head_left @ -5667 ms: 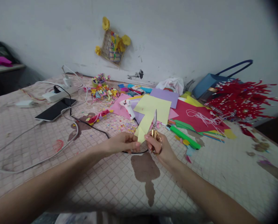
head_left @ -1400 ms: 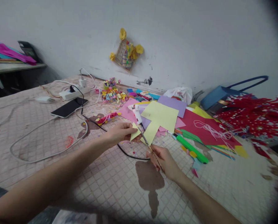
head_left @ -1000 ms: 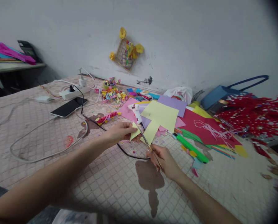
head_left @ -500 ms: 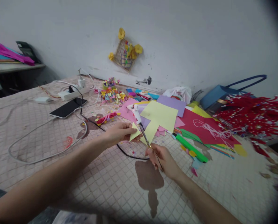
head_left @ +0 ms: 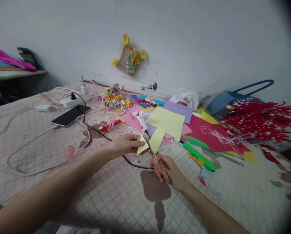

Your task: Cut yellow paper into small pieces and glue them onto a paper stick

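Note:
Between the thumb and fingers of my left hand [head_left: 127, 145] is a small piece of pale yellow paper [head_left: 142, 148] with a pointed lower corner. My right hand [head_left: 166, 169] is closed around a pair of scissors [head_left: 149, 144], whose blades point up and away, beside the right edge of that piece. Whether the blades touch the paper I cannot tell. Just beyond lies a white glue gun [head_left: 141, 120] on pink and purple paper. A larger pale yellow sheet [head_left: 170, 121] with a cut-out corner rests to its right.
A phone [head_left: 70, 116], a white power strip [head_left: 76, 100] and loose cables lie on the left. Paper scraps [head_left: 118, 102] are heaped at the back. On the right are a green cutter-like tool [head_left: 199, 156], red paper [head_left: 209, 130], white string [head_left: 221, 136] and a red fringed bundle [head_left: 255, 117].
The yellow piece and the scissor blades have come closer together, with the piece shifted slightly right and down. The view has also moved a little.

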`<state>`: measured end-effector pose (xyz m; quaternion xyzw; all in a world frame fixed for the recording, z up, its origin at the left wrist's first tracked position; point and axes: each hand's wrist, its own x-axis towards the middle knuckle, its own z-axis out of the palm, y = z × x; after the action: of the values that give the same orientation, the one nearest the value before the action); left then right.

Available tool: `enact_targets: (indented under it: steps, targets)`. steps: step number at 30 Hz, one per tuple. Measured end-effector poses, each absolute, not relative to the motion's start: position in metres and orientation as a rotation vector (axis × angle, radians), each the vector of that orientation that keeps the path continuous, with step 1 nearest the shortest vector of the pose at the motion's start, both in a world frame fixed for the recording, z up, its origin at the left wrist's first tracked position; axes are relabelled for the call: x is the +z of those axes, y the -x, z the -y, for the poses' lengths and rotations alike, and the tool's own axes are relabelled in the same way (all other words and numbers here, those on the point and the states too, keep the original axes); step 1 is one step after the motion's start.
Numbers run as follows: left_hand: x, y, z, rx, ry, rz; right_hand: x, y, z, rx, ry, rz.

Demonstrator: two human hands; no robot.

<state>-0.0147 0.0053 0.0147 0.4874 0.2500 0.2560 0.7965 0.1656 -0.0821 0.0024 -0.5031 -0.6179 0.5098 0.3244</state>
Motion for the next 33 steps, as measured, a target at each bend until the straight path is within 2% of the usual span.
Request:
enact_targets:
  steps: [33]
  targets:
    - [0.0108,0.0129,-0.0045,0.576,-1.071,-0.546,-0.0025,-0.1671,0.0821,1.325,1.325,1.627]
